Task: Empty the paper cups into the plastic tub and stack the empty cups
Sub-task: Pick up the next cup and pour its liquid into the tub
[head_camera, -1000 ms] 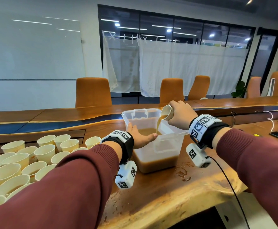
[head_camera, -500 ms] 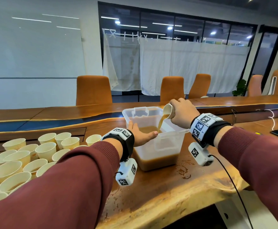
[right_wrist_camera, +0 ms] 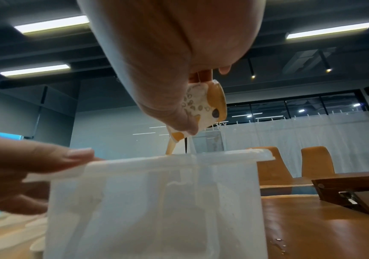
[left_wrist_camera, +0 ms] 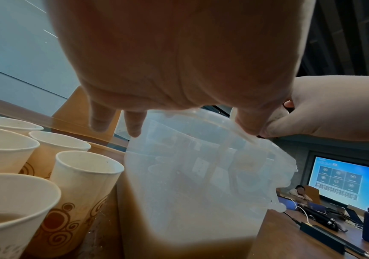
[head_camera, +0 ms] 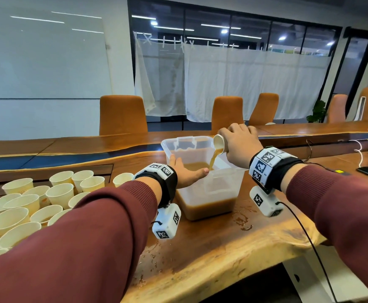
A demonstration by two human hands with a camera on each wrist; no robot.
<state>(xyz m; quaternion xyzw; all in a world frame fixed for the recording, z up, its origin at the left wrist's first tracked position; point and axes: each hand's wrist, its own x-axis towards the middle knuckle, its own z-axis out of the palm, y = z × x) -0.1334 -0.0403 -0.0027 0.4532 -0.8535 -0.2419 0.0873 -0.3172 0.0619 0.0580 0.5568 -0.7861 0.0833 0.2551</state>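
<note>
Now, my right hand (head_camera: 241,142) curled round one tipped paper cup (head_camera: 219,143), brown liquid streaming into one plastic tub (head_camera: 226,182) at twelve o'clock, left hand (head_camera: 184,172) gripping its rim, about eighteen cups (head_camera: 59,195) crowding the worktop (head_camera: 211,248) at nine o'clock.

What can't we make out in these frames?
- Left hand fingers: head view, hidden behind the plastic tub wall.
- How much is left in the tilted cup: every view, right hand covers it.
- Cup group: head view, cut off by left edge and sleeve.
</note>
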